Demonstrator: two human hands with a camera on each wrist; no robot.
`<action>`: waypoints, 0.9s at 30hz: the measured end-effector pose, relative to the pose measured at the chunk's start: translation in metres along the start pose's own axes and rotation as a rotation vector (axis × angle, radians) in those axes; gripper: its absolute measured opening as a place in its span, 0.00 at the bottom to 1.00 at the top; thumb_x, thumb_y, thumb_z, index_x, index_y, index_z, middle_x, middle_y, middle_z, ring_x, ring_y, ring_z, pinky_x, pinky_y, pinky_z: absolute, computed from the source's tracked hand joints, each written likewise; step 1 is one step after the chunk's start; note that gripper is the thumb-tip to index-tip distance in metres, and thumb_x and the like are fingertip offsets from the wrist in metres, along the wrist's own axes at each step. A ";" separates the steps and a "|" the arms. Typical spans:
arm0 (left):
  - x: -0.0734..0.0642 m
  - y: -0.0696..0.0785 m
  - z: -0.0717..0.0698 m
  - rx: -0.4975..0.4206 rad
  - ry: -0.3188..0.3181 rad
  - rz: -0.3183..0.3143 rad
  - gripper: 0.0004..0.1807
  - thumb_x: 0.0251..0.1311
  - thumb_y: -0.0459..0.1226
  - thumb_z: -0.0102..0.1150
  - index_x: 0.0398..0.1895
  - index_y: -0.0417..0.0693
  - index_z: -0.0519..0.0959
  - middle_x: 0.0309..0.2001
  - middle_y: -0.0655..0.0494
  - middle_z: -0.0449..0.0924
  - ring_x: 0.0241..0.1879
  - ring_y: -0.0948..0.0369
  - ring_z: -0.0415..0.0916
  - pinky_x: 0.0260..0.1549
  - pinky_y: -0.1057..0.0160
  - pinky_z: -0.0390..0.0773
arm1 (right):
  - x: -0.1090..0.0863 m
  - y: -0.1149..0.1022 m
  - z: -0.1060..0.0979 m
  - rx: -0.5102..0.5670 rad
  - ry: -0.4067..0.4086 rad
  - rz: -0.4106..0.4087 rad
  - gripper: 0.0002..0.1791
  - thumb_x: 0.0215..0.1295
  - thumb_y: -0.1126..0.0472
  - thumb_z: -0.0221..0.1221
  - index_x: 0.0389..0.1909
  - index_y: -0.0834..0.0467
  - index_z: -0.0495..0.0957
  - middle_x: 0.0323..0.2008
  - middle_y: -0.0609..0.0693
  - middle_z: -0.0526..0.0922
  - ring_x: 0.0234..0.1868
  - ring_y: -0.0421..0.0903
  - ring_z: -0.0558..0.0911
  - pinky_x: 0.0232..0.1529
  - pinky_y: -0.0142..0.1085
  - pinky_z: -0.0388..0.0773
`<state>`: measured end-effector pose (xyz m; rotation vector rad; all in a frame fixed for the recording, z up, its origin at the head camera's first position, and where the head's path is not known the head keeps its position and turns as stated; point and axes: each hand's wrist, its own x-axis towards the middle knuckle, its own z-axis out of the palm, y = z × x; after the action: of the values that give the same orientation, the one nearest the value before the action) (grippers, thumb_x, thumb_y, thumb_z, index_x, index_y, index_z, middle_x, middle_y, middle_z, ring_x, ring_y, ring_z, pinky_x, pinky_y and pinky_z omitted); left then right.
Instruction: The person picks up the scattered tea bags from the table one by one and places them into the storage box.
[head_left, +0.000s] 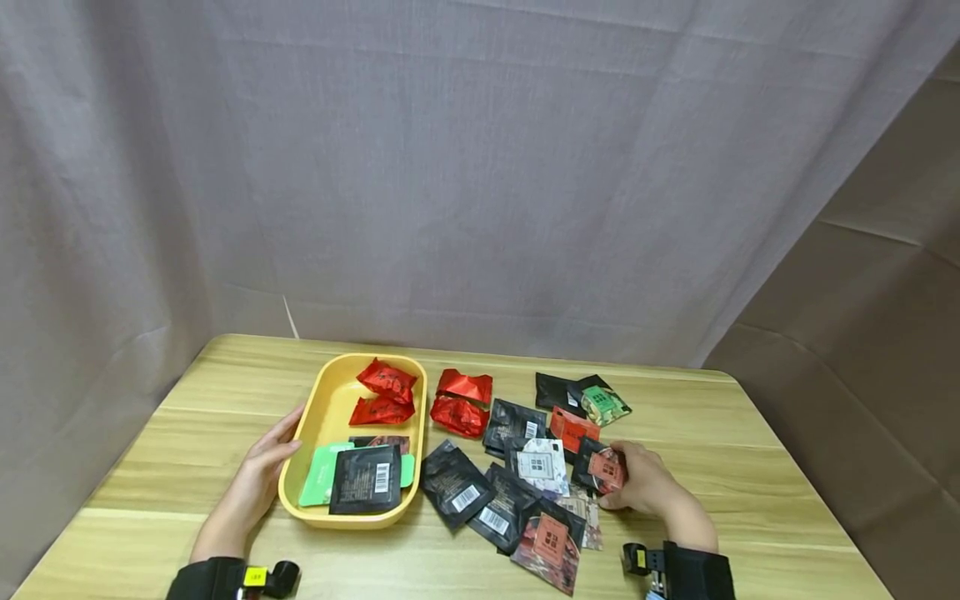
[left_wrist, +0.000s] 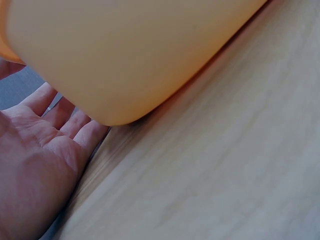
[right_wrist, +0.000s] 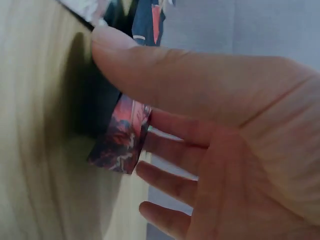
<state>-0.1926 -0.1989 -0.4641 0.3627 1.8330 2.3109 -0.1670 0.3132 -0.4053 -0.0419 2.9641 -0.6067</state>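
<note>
On the left of the head view, my left hand [head_left: 260, 468] touches the outer side of a yellow tray [head_left: 327, 417], its thumb near the rim. Its fingers [left_wrist: 65, 125] look fairly straight against the tray wall in the left wrist view. Two red foil packets [head_left: 384, 392], a green packet [head_left: 318, 483] and a black sachet with a barcode [head_left: 366, 481] lie in the tray. My right hand [head_left: 651, 483] pinches a dark sachet with a red label [head_left: 604, 468] at the pile's right edge; its patterned corner [right_wrist: 121, 137] shows past the thumb in the right wrist view.
Between tray and right hand lie several black sachets [head_left: 456, 487], a white-labelled sachet [head_left: 538, 467], a red-labelled one [head_left: 551, 543] and red foil packets [head_left: 461, 402]. A green-labelled sachet [head_left: 603, 403] lies at the back. Grey cloth [head_left: 465, 183] hangs behind the wooden table [head_left: 750, 500].
</note>
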 end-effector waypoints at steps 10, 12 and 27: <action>0.001 0.001 0.001 -0.012 -0.004 0.002 0.33 0.70 0.34 0.36 0.74 0.39 0.40 0.76 0.44 0.33 0.58 0.81 0.63 0.53 0.81 0.70 | -0.003 -0.029 -0.010 -0.015 0.059 -0.014 0.53 0.48 0.48 0.67 0.65 0.78 0.55 0.60 0.78 0.65 0.58 0.73 0.64 0.58 0.65 0.66; 0.001 0.002 0.001 -0.015 -0.006 0.011 0.33 0.70 0.34 0.36 0.74 0.38 0.39 0.76 0.43 0.32 0.58 0.80 0.64 0.53 0.81 0.70 | -0.001 -0.040 -0.009 0.004 0.069 -0.040 0.53 0.50 0.46 0.65 0.66 0.76 0.54 0.62 0.78 0.64 0.60 0.73 0.63 0.60 0.65 0.65; 0.001 -0.002 -0.004 -0.005 -0.022 0.039 0.31 0.71 0.35 0.34 0.74 0.37 0.42 0.69 0.63 0.55 0.60 0.77 0.64 0.53 0.81 0.71 | 0.018 -0.133 0.023 -0.059 0.207 -0.272 0.46 0.46 0.41 0.67 0.64 0.62 0.67 0.59 0.61 0.74 0.61 0.57 0.69 0.59 0.54 0.73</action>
<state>-0.1942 -0.2016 -0.4665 0.4253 1.8251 2.3270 -0.1820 0.1806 -0.3763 -0.4179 3.2043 -0.5843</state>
